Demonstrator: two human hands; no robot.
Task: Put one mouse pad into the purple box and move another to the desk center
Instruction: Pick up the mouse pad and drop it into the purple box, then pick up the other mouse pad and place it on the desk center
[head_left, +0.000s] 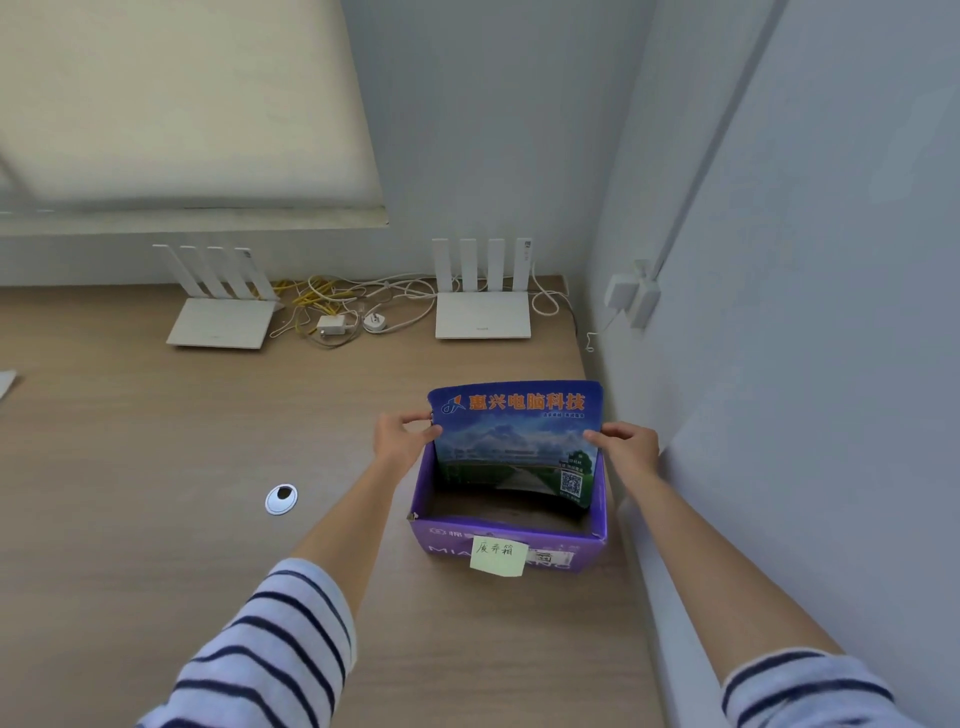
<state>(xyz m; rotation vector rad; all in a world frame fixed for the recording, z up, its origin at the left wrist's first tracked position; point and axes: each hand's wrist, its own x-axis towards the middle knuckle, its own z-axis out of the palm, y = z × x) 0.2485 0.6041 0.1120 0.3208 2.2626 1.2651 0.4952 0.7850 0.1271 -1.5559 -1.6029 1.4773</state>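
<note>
The left hand (402, 434) pinched the left edge of a blue mouse pad (514, 441). The pad stood bowed between both hands, its lower part inside the purple box (511, 535). The right hand (626, 444) gripped its right edge.

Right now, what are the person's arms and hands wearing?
Both arms have loose sleeves with white and dark navy stripes, pushed up so the forearms are bare. The left sleeve shows more of its stripes than the right sleeve, which sits at the picture's edge. The left hand and right hand are bare: no gloves or watch visible.
</note>
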